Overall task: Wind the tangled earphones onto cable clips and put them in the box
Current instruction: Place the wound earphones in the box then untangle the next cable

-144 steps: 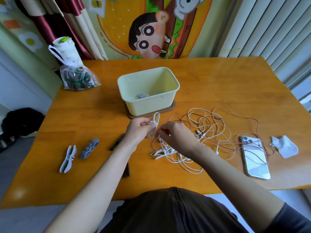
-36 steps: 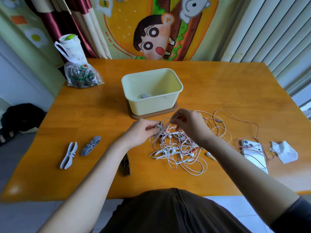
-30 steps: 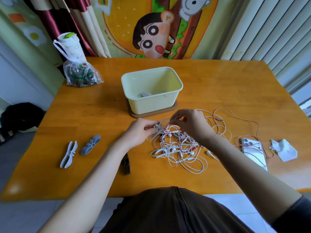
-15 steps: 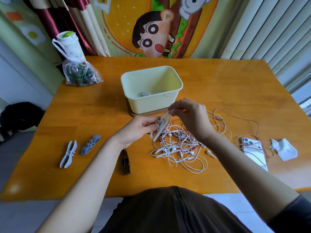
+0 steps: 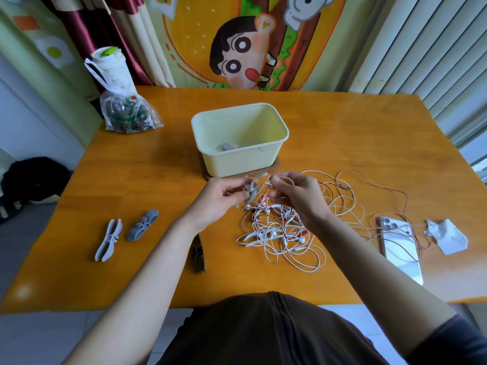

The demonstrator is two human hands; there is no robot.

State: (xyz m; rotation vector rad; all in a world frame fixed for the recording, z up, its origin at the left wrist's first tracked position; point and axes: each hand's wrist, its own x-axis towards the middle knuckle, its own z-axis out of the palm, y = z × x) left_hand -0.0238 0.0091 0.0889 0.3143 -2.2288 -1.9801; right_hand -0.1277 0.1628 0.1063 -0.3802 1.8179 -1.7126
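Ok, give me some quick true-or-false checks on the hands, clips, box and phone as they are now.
1. The left hand holds a cable clip. True.
2. The box is empty. False: a small grey item lies inside.
3. Two spare clips lie on the table at the person's left. True.
4. The phone is in the box. False: it lies on the table, at the right.
5. The right hand rests flat. False: its fingers pinch cable from the tangled earphones.
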